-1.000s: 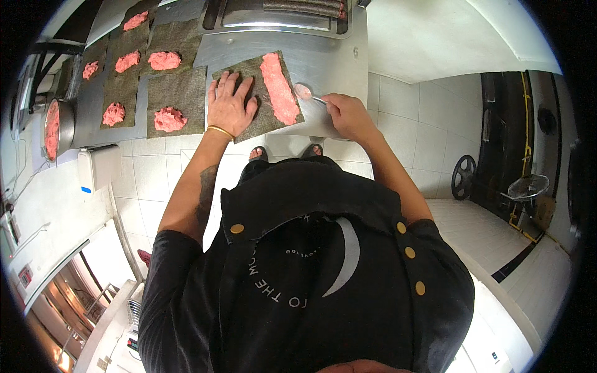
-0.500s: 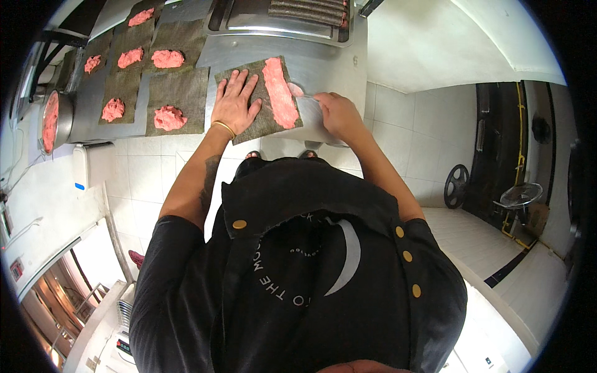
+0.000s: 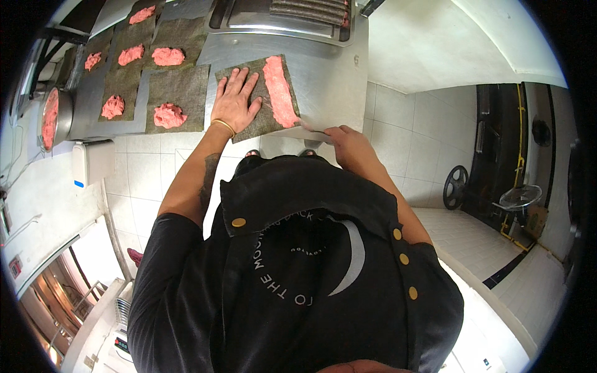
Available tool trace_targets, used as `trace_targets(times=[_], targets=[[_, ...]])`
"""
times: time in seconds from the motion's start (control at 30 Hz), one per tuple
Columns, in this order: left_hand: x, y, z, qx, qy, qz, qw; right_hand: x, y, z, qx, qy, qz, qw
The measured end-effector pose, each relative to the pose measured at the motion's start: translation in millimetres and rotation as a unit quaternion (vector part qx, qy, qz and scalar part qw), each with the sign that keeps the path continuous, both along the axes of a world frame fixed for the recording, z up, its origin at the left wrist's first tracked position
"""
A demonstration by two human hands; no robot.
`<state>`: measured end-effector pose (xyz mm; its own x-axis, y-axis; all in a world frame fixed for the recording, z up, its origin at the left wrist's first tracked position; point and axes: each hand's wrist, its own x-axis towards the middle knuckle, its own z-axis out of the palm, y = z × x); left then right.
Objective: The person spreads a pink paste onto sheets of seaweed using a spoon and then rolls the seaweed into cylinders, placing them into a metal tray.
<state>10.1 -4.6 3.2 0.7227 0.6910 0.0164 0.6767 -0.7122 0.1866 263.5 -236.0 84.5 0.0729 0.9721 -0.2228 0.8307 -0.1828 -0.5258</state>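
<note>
My left hand (image 3: 236, 102) lies flat with fingers spread on a dark green seaweed sheet (image 3: 249, 132). Along the right side of that sheet runs a long strip of pink minced paste (image 3: 281, 93). My right hand (image 3: 352, 148) grips the handle of a spoon (image 3: 315, 129). The spoon's head is at the table's front edge, close by the lower end of the strip, and blurred. To the left, several more seaweed sheets (image 3: 193, 87) lie on the table, each with a lump of pink paste (image 3: 169, 116) on it.
A metal tray (image 3: 249, 25) at the back holds several dark seaweed rolls (image 3: 309, 12). A metal bowl of pink paste (image 3: 62, 121) stands at the table's left end. The steel table (image 3: 333, 71) ends in front of me; tiled floor (image 3: 146, 161) lies below.
My right hand has moved the spoon toward me, from beside the middle of the strip to its near end. The left hand stays in place on the sheet.
</note>
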Motion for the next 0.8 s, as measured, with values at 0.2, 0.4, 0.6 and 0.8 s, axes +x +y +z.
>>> trace_targets(times=[0.2,0.4,0.6,0.8], targets=[[-1.2,3.1,-0.5,0.004,-0.002,-0.003,1.000,12.1,16.4,-8.6,0.076,0.028,-0.025,0.996],[-1.9,-0.8,0.6,0.005,-0.015,-0.002,1.000,-5.2,-2.4,-3.6,-0.001,0.031,-0.007,0.999],[-2.4,0.9,-2.7,0.014,-0.007,0.000,1.000,-2.6,7.7,-2.2,0.013,0.002,0.020,1.000],[-1.9,-0.4,-1.1,0.013,-0.009,0.000,1.000,-5.1,4.8,-3.2,0.043,0.022,0.020,0.999]])
